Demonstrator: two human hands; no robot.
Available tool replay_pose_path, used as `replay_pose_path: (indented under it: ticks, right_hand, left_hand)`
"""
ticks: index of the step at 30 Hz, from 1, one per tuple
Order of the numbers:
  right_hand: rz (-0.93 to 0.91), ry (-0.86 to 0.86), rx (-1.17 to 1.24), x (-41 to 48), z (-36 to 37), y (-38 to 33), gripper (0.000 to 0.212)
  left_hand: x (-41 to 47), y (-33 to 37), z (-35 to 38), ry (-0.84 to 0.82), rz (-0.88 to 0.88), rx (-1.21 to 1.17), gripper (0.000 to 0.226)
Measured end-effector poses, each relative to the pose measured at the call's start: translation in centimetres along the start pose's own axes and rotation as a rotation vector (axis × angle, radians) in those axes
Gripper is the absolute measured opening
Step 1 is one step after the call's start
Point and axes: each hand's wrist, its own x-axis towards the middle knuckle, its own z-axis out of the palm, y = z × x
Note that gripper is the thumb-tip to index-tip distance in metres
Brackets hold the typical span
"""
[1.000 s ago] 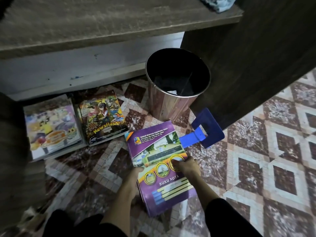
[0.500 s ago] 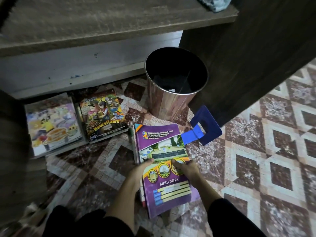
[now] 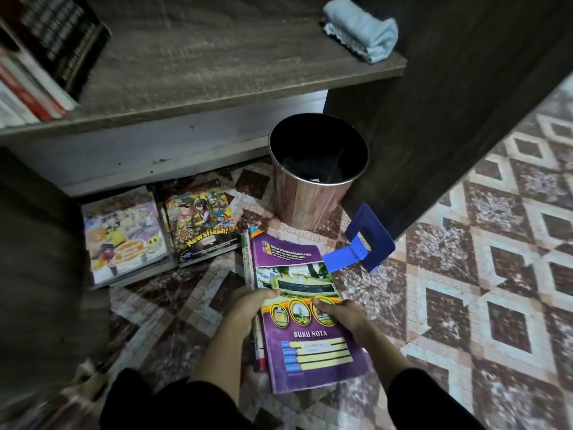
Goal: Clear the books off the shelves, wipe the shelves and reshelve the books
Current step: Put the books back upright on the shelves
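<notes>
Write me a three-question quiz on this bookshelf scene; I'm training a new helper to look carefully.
1. True or false: the blue cloth lies on the shelf.
2. The left hand and right hand grip: A) the cloth, B) the purple notebook, C) a mug.
3. Fill in: the bookend near the bin is coloured ___.

Key: 1 true; 2 B; 3 blue.

The floor [image 3: 496, 305] has patterned tiles with brown and cream diamonds. A round wood-look waste bin [image 3: 307, 203] stands on it beside a dark wooden panel [image 3: 465, 103]. The light is dim.
</notes>
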Motion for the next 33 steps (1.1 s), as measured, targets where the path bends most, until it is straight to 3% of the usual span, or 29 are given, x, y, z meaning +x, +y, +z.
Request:
replay_pose_path:
  ticks: [6,11,14,15,18,24,27,31,33]
  right_hand:
    - [0.086,-0.221,0.067,-3.5,0.7,-3.2,0.081]
    - [0.045,-0.347,0.245,-7.3,1.3,-6.6,0.052]
    - [-0.017,-0.389,0.311,-9.4,1.1,-9.0,0.044]
    - [-0.039,-0.399,0.319,-10.4,1.0,-9.9,0.044]
    - [-0.103,-0.434,0.352,-13.0,1.0,-12.5,0.048]
    - [-0.272,-0.474,0.426,-17.3,0.6,-16.3,0.057]
    - [-0.364,-0.418,0.464,-18.9,-0.1,-18.3,0.054]
    - [-0.486,-0.275,0.446,-21.4,-1.7,-21.9,0.070]
    - [-0.549,-0.214,0.426,-22.6,-2.4,-23.8,0.062]
  left_hand:
    - [-3.8,2.9,-2.1,-0.015,0.029,-0.059,0.045]
    - [-6.5,5.9,-4.4,-0.127,0.113,-0.130,0.066]
    - [-8.7,8.2,-5.5,-0.155,0.195,-0.145,0.093]
    - [-10.0,9.1,-5.9,-0.158,0.218,-0.151,0.087]
    - [-14.6,11.6,-6.6,-0.175,0.303,-0.163,0.041]
    - [-19.9,15.6,-8.0,-0.172,0.447,-0.135,0.015]
    - [-21.6,17.3,-8.6,-0.196,0.477,-0.135,0.017]
    - [-22.3,20.2,-9.7,-0.228,0.549,-0.201,0.057]
    - [-22.4,21.3,-9.9,-0.257,0.569,-0.222,0.054]
